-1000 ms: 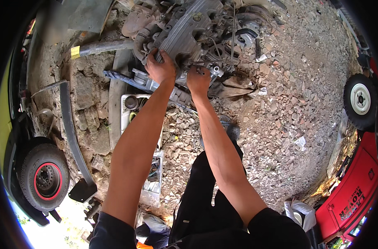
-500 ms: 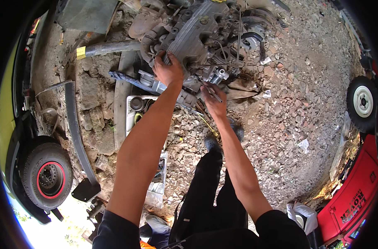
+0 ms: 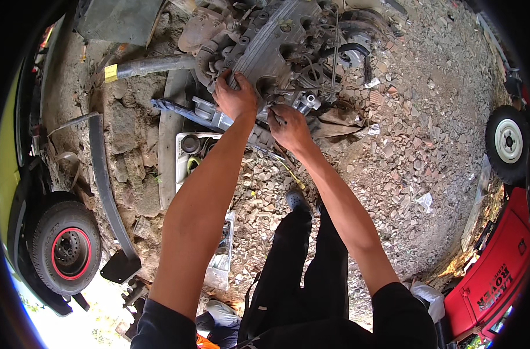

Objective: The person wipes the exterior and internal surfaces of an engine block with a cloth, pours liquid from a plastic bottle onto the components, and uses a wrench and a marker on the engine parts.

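A greasy engine with a long ribbed grey valve cover [image 3: 269, 43] lies at the top centre. My left hand [image 3: 236, 98] grips the cover's near left edge, its fingers curled over the rim and fingertips partly hidden. Just to its right, my right hand [image 3: 291, 128] is closed at the engine's near end, pinching a slim metal tool [image 3: 280, 120], mostly hidden by the fingers. Beside that hand sits a shiny cylindrical metal fitting [image 3: 309, 102]. Below the left hand runs a grey metal bracket [image 3: 221, 120].
A white tray [image 3: 167, 152] with parts and a clear bin [image 3: 218, 264] stand left of my legs. A hose with yellow tape [image 3: 151, 66] juts left from the engine. Vehicles flank both sides, with a red-rimmed wheel [image 3: 71, 253] left and a white-rimmed wheel [image 3: 509, 142] right. Rubble covers the ground.
My right hand has moved up and left, closer to my left hand, and turned so the tool shows less. The left hand stays on the valve cover.
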`<state>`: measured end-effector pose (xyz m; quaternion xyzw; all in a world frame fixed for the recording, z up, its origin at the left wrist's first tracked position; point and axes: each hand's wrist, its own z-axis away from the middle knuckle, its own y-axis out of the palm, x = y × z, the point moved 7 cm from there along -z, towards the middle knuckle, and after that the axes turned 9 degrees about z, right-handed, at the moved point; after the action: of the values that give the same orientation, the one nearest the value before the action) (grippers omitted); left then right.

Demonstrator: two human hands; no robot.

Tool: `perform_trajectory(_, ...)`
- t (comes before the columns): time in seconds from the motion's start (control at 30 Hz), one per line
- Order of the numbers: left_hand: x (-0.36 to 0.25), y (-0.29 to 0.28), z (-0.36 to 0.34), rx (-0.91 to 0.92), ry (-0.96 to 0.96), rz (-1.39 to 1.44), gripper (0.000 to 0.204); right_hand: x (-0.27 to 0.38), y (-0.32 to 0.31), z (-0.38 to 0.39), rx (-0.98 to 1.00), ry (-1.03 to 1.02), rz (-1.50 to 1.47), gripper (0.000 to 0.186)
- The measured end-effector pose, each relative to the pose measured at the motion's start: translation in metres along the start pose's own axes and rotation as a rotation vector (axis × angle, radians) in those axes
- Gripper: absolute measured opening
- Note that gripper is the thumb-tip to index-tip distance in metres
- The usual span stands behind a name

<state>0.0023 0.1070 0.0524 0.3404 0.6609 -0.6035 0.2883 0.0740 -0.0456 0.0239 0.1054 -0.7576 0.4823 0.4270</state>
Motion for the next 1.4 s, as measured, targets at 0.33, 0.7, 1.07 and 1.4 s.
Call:
perform_trajectory(0.33,-0.001,0.0,-0.001,0.006,0.011,0.006,0.038,0.015,-0.003,0.002,-0.111,-0.057,0.156,0.031)
perform_trajectory(0.7,0.001,0.002,0.0,-0.009,0.008,-0.004,0.039,-0.004,0.005,0.008,0.008,-0.127,0.094,0.015)
perform_trajectory(1.07,0.002,-0.001,0.001,0.009,0.003,-0.012,0.037,-0.007,0.011,0.032,0.196,-0.042,-0.172,0.016)
perform_trajectory(1.4,0.003,0.0,-0.001,-0.008,0.028,0.001,0.037,-0.015,-0.003,0.013,0.114,0.591,-0.534,0.023)
